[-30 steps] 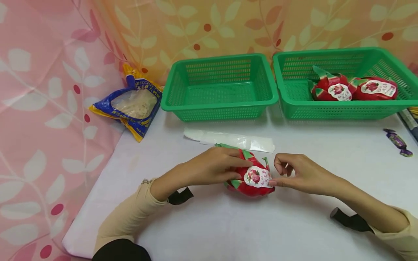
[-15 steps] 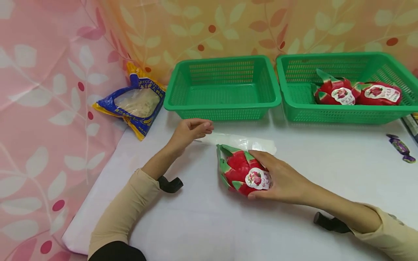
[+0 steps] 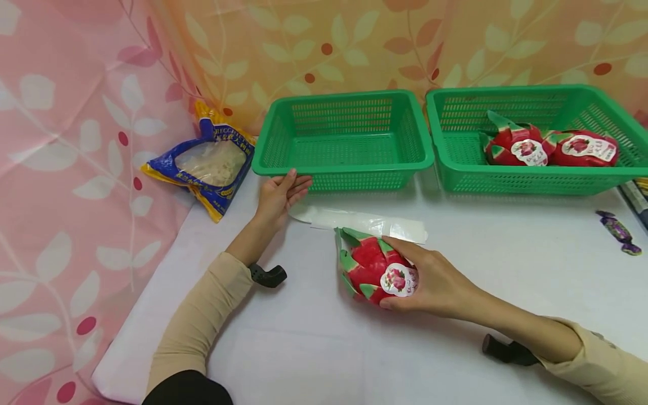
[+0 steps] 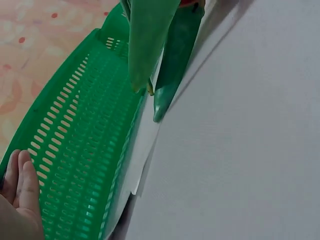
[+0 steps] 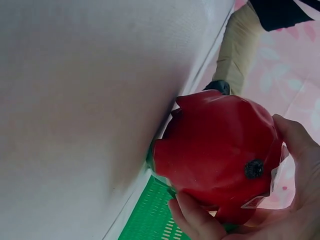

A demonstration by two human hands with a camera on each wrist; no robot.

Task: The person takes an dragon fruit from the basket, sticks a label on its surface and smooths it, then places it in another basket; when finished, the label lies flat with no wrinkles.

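Note:
My right hand (image 3: 440,281) grips a red dragon fruit (image 3: 372,261) with green leaf tips and a white label, fingers and thumb around its right end. In the right wrist view the fruit's smooth red underside (image 5: 220,145) shows a dark round spot. My left hand (image 3: 279,197) is at the front left of a green plastic basket (image 3: 349,168), with nothing held. Its fingers (image 4: 29,185) are fairly straight beside the basket's slotted wall; whether they touch it is hard to tell. Green leaves (image 4: 170,65) of the fruit hang in the left wrist view.
A second green basket (image 3: 536,173) at the right holds two labelled dragon fruits (image 3: 516,145). A white plastic strip (image 3: 359,221) lies before the baskets. At the left leans a blue and yellow pasta bag (image 3: 212,160); a purple-wrapped candy (image 3: 619,232) lies at the right.
My left hand has left the dragon fruit and moved up and left to the basket's front. My right hand has moved in from beside the fruit and now grips it.

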